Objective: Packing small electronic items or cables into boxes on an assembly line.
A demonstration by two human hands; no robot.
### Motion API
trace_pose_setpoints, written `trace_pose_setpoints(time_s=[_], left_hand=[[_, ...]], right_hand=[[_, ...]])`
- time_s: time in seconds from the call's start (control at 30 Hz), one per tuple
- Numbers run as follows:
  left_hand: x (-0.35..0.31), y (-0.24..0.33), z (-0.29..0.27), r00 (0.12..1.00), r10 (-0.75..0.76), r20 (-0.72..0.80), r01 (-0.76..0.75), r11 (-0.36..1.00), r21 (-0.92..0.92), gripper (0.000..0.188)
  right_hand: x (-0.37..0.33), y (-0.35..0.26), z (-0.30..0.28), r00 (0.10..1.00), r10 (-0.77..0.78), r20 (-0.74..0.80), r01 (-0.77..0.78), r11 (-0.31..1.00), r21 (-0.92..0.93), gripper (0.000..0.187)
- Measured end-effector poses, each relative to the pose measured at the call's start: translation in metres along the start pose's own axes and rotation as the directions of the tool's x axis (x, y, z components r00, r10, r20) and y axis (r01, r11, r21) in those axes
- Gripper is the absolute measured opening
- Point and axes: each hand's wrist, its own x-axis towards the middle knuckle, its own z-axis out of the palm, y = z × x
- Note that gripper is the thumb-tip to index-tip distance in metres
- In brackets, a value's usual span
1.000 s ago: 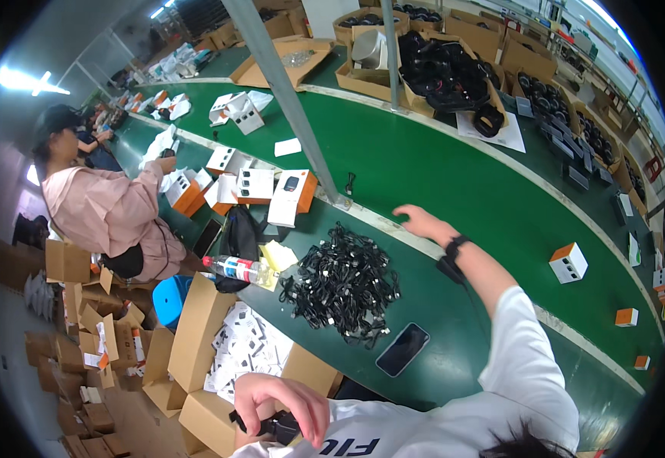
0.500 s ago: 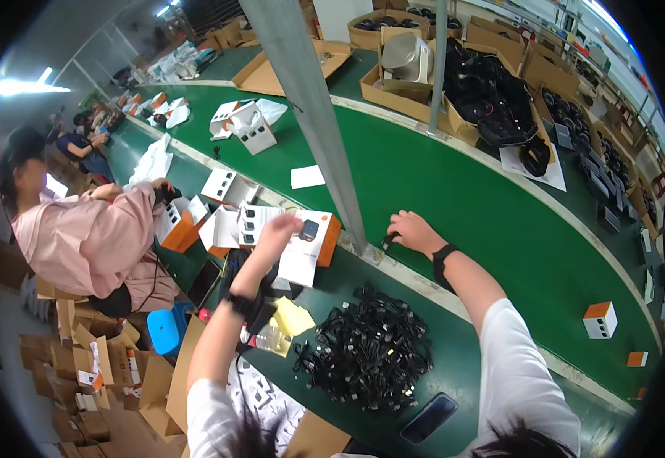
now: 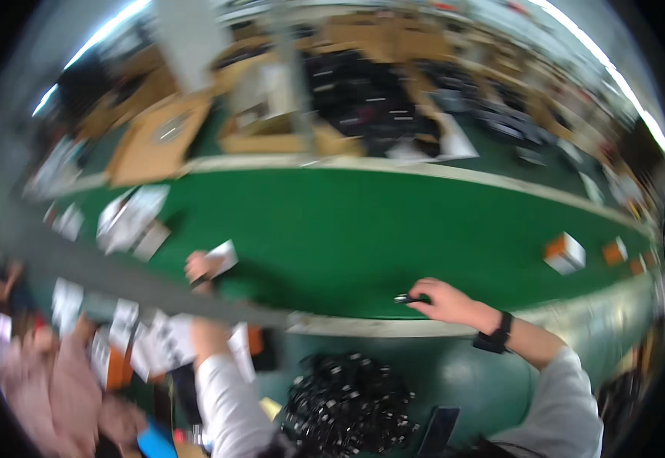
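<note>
As the outstretched left hand [image 3: 203, 266] grips paper [image 3: 224, 256], the right hand [image 3: 442, 301] pinches a cable [image 3: 406, 299].

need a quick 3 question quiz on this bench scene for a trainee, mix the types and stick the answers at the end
1. True or false: the left hand holds a water bottle.
2. Which side of the cable pile is the phone on, as pictured: A) left, B) right, C) on top?
3. Fill in: the right hand pinches a small dark item over a surface coloured ____.

Key: 1. False, it holds a white card. 2. B. 3. green.
</note>
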Motion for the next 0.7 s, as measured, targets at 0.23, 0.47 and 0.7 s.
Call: trace_pose_setpoints(time_s=[0.23,0.47,0.7], left_hand=[[-0.026,0.286,0.072,0.723,0.661,0.200,-0.579,0.738,-0.345,0.039],[-0.055,0.372,0.069,0.499,0.815,0.296,-0.645,0.577,-0.501,0.037],[-0.060,0.347,0.035,0.493,0.750,0.442,-0.540,0.662,-0.520,0.036]], right_hand=[[-0.058,0.020,-0.001,0.997,0.028,-0.073,-0.023,0.997,0.068,0.017],[-0.110,0.010,-0.022,0.985,0.136,-0.110,-0.129,0.990,0.063,0.022],[-0.166,-0.012,-0.052,0.995,0.079,-0.057,-0.080,0.996,-0.032,0.019]])
